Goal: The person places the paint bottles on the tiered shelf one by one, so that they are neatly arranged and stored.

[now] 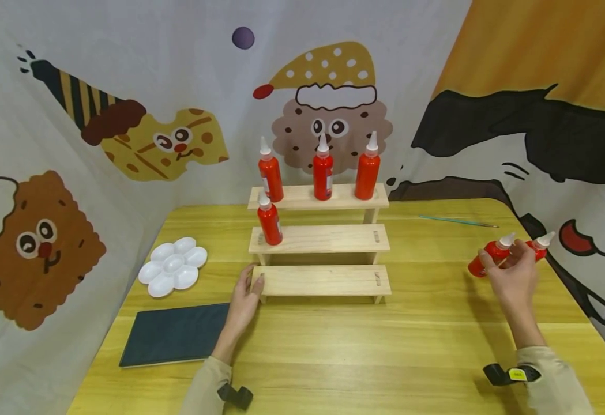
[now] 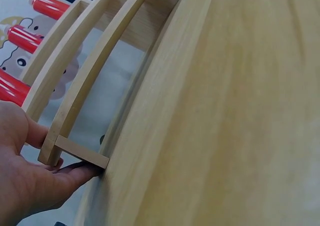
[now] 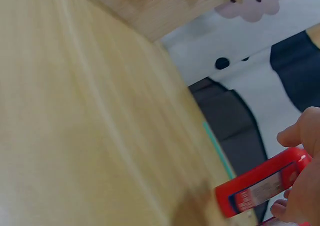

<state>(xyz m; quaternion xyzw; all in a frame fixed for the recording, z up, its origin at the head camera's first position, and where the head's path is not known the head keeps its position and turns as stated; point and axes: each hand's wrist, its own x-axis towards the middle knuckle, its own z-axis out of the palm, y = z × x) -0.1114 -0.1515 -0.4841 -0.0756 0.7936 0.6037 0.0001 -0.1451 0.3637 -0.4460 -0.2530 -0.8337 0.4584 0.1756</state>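
Note:
A three-step wooden rack (image 1: 323, 280) stands in the middle of the table. My left hand (image 1: 242, 304) grips the left end of its lowest step, thumb and fingers about the board's end in the left wrist view. On the right, my right hand (image 1: 516, 279) holds a red squeeze bottle (image 1: 481, 262) with a white nozzle, tilted, between thumb and fingers. A second red bottle (image 1: 538, 248) is partly hidden behind that hand. Three red bottles (image 1: 323, 176) stand along the top step, and another bottle (image 1: 270, 225) stands at the left of the middle step.
A white flower-shaped palette (image 1: 173, 265) lies left of the rack, with a dark flat board (image 1: 175, 335) in front of it. At the back right lies a thin teal paintbrush (image 1: 458, 221). A printed cloth (image 1: 177, 63) hangs behind the table.

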